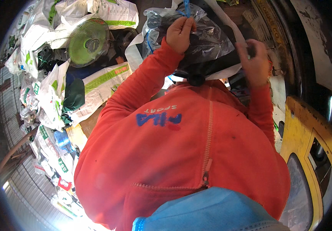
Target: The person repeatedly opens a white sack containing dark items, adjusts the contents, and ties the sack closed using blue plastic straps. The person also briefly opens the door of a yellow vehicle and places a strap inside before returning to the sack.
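My left hand (179,34) is closed in a pinch on a blue plastic string (187,8), over a clear plastic bag (208,38). That crinkled bag, with dark contents showing through, lies inside an opened white sack (135,48). Another bit of blue string hangs at the bag's left side. My right hand (255,61) is at the sack's right edge, fingers curved and apart, with a dark gap between thumb and forefinger. Its thumb overlaps the white rim; whether it presses on it is unclear. Both arms wear orange-red sleeves.
A round green fan (88,42) stands left of my left arm. Filled white sacks with green stripes (106,82) pile up along the left side. On the right is a yellow metal frame (294,127), with dark machine parts (296,50) beyond it.
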